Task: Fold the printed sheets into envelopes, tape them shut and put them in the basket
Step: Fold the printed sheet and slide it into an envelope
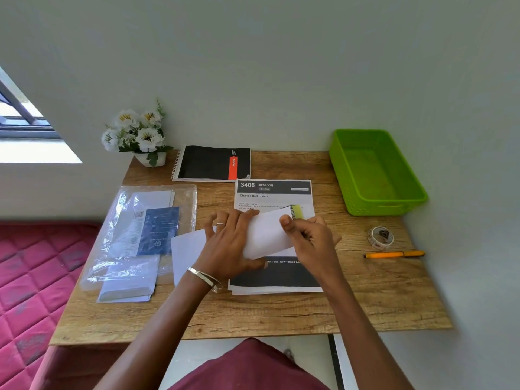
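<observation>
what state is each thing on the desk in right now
folded sheet: partly folded, held over the stack
left hand: fingers flat, pressing the folded sheet
right hand: pinching the folded sheet's right end
printed stack: flat, unfolded, text up
basket: upright, nothing visible inside
tape roll: lying flat, untouched
pen: lying on the desk, untouched
notebook: closed
plastic sleeve: flat, papers inside
</observation>
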Demonstrator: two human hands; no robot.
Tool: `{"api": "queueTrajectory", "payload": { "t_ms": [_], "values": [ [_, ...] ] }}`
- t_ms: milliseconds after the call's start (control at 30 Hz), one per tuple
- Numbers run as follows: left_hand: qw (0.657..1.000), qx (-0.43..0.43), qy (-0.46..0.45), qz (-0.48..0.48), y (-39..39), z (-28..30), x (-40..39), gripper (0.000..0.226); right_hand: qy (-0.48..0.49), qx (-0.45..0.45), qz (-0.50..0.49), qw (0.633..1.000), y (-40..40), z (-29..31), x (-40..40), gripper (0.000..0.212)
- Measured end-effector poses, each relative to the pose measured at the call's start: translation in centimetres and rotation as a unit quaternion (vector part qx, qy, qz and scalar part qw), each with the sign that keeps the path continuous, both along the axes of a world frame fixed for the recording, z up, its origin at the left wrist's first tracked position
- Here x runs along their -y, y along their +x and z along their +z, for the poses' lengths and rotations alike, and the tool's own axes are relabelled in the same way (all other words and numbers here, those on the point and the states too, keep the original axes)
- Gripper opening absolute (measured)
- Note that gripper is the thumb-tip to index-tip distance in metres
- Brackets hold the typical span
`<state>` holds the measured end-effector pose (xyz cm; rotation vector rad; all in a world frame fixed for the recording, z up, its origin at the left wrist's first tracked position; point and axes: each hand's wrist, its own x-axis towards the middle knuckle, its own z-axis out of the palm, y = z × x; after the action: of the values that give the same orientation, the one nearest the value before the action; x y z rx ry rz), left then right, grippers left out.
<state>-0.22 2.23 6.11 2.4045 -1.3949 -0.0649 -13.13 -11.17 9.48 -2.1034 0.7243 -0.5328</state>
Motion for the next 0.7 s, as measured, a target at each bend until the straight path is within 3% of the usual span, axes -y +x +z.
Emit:
{"api": "queueTrajectory", "payload": {
  "t_ms": [133, 233, 400, 467, 567, 633, 700],
  "values": [
    [1.0, -0.007, -0.001, 0.008, -0.1, 0.2, 0.0, 0.096, -0.114, -0.009, -0.065, 0.991, 0.0, -0.6, 0.1, 0.068],
    [1.0, -0.01, -0.007, 0.008, -0.2, 0.5, 0.0, 0.097, -0.106, -0.031, -0.068, 0.992, -0.1, -1.0, 0.1, 0.061],
    [1.0, -0.009, -0.003, 0.008, -0.3, 0.4, -0.1, 0.095, -0.061, -0.066, -0.003, 0.996, -0.3, -0.6, 0.6, 0.072],
    [1.0, -0.006, 0.0, 0.012, -0.4, 0.5, -0.1, 0.096, -0.043, -0.075, 0.014, 0.996, -0.5, -0.3, 0.9, 0.065],
    [0.999, -0.01, 0.018, 0.025, -0.7, 0.7, -0.1, 0.104, 0.11, 0.032, -0.012, 0.993, -0.8, 0.4, 0.9, 0.051],
    [0.999, -0.009, 0.034, 0.038, -0.7, 0.8, 0.0, 0.116, 0.278, 0.108, -0.045, 0.953, -1.0, 0.7, 0.6, 0.056],
    [0.998, -0.013, 0.054, 0.04, -0.9, 1.0, 0.0, 0.128, 0.362, 0.139, -0.074, 0.919, -1.2, 0.5, 0.6, 0.06]
  ]
}}
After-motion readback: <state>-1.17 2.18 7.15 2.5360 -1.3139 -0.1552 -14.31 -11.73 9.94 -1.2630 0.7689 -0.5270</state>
